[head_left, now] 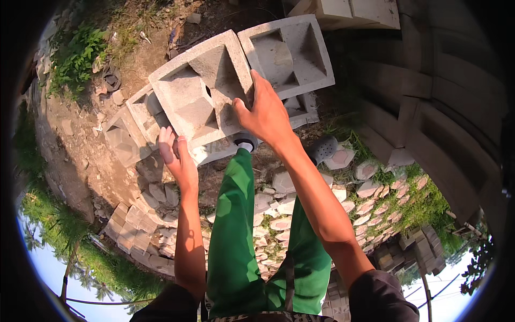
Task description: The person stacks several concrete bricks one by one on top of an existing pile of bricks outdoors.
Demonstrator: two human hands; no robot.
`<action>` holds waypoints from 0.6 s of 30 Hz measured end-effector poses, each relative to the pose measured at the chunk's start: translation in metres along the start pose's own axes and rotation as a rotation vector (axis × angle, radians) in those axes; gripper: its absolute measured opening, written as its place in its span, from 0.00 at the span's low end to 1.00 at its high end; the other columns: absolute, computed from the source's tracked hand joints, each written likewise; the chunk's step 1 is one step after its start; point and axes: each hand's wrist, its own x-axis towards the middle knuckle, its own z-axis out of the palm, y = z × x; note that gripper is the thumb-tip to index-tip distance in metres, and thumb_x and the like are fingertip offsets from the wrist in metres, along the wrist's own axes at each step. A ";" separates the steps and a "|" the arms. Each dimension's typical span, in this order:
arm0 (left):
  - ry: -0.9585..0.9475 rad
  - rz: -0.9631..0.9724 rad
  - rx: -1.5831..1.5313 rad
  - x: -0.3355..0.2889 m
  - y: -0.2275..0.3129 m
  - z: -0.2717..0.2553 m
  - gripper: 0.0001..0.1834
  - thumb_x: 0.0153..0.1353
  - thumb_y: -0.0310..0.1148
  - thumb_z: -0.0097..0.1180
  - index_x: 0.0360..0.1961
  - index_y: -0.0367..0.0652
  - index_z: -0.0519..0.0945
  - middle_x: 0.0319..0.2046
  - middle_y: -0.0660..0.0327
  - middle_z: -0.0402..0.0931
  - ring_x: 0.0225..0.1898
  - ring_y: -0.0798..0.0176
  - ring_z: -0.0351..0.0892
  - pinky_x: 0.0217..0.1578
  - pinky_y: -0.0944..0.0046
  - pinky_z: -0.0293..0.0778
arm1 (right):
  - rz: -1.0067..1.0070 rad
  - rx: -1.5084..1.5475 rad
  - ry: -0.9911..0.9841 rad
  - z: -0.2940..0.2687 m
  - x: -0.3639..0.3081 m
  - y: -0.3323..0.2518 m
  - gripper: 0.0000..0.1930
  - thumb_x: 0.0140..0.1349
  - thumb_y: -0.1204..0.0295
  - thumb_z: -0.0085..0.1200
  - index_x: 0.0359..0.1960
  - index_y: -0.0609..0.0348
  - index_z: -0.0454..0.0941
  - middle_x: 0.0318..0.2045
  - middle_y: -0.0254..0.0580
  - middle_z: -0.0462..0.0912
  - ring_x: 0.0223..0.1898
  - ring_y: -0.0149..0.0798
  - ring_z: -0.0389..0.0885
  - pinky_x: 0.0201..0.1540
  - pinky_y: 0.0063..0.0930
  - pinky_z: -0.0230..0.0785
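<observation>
A person's left hand (179, 163), fingers loosely parted, is at the lower-left corner of a tilted hollow concrete block (196, 104), contact unclear; the right hand (263, 112) grips its right wall, beside another block (284, 53).

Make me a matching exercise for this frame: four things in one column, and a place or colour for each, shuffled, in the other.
Column one
1. Right hand
2. Left hand
3. Trousers
4. Clog on the picture's right

Column two
A. Grey, with small holes
B. Near the lower left corner of the concrete block between the hands
C. Bright green
D. At the right rim of that same block

Right pairs: 1-D, 2-B, 3-C, 4-A
</observation>
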 end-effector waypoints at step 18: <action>-0.455 -0.097 0.523 0.018 0.023 -0.013 0.25 0.51 0.34 0.59 0.47 0.28 0.70 0.35 0.39 0.79 0.41 0.42 0.80 0.41 0.52 0.74 | 0.253 0.070 -0.050 -0.030 -0.031 -0.005 0.32 0.49 0.77 0.56 0.60 0.59 0.64 0.30 0.61 0.80 0.31 0.58 0.81 0.36 0.41 0.74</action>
